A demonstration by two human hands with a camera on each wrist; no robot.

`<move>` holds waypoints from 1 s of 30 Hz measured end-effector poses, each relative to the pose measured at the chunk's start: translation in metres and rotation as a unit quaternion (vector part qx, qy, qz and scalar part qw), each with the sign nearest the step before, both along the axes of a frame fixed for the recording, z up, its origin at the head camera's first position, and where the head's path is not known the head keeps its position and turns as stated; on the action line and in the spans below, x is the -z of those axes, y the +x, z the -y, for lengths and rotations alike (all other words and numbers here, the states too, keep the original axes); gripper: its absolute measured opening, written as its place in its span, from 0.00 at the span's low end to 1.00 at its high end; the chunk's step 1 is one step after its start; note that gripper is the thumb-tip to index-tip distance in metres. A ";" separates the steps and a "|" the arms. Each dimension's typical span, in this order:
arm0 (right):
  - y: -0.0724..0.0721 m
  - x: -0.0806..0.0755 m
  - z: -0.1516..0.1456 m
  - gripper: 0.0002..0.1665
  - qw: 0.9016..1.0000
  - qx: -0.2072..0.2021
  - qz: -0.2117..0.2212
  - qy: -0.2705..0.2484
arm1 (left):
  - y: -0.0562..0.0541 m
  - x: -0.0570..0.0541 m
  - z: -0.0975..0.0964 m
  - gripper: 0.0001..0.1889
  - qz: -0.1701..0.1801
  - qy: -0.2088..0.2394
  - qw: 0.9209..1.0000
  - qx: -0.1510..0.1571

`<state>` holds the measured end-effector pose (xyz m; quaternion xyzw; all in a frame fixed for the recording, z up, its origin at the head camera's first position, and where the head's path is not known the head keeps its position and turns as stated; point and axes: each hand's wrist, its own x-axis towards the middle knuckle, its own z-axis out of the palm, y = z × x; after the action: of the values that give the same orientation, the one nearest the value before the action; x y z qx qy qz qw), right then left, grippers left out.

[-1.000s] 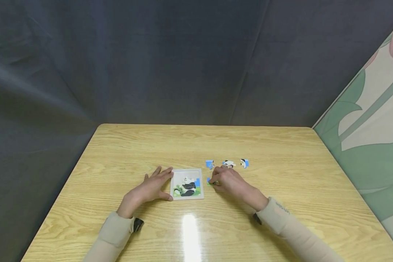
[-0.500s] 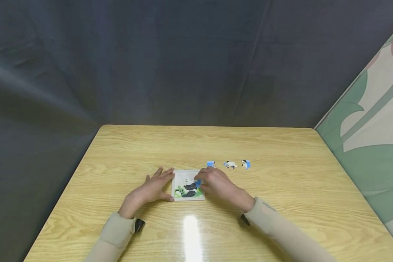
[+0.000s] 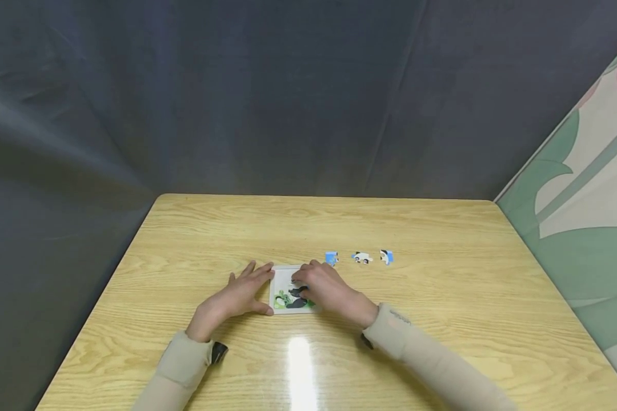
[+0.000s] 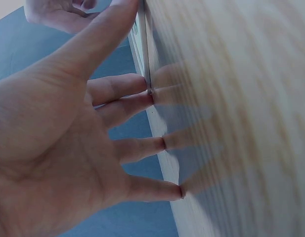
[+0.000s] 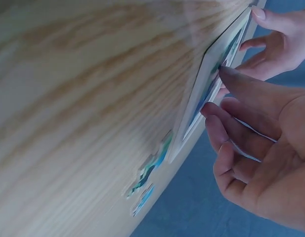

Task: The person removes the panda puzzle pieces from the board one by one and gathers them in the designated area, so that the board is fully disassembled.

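A pale puzzle tray [image 3: 272, 291] with a partly filled panda picture lies flat on the wooden table. My left hand [image 3: 229, 297] rests at its left side, fingers spread and straight, with thumb and index finger touching the tray's left corners. In the left wrist view the fingertips [image 4: 157, 143] of this hand press down on the tabletop. Over the right half of the tray is my right hand [image 3: 329, 288]. Its bent fingers and its thumb [image 5: 236, 79] touch the picture; whether they pinch a puzzle piece is hidden. The hand covers the picture's right part.
Three loose puzzle pieces lie in a row beyond the tray, to its right: a blue one [image 3: 331, 258], a white one with panda eyes [image 3: 361, 258], and a blue-and-white one [image 3: 386, 257]. A dark curtain [image 3: 288, 103] hangs behind the table [image 3: 226, 228].
My right hand has moved left from a blue-green puzzle piece beside the tray to over the picture. No piece shows at that spot now. The left hand has stayed at the tray.
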<state>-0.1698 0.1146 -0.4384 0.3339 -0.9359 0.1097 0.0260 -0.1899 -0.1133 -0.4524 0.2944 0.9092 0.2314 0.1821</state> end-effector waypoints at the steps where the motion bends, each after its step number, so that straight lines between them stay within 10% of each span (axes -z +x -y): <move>1: 0.000 0.000 0.001 0.21 1.000 0.000 0.000 0.001 | 0.000 0.000 0.000 0.44 0.000 -0.001 1.000 0.000; 14: -0.007 -0.003 0.005 0.25 0.997 0.007 0.073 0.000 | 0.000 -0.001 0.001 0.44 0.004 0.001 1.000 -0.003; 30: -0.006 -0.003 0.005 0.24 0.998 0.002 0.066 -0.008 | 0.000 -0.002 -0.001 0.44 0.002 0.001 1.000 -0.005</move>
<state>-0.1763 0.1098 -0.4353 0.3235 -0.9354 0.1389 -0.0329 -0.1896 -0.1125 -0.4508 0.2897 0.9100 0.2336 0.1826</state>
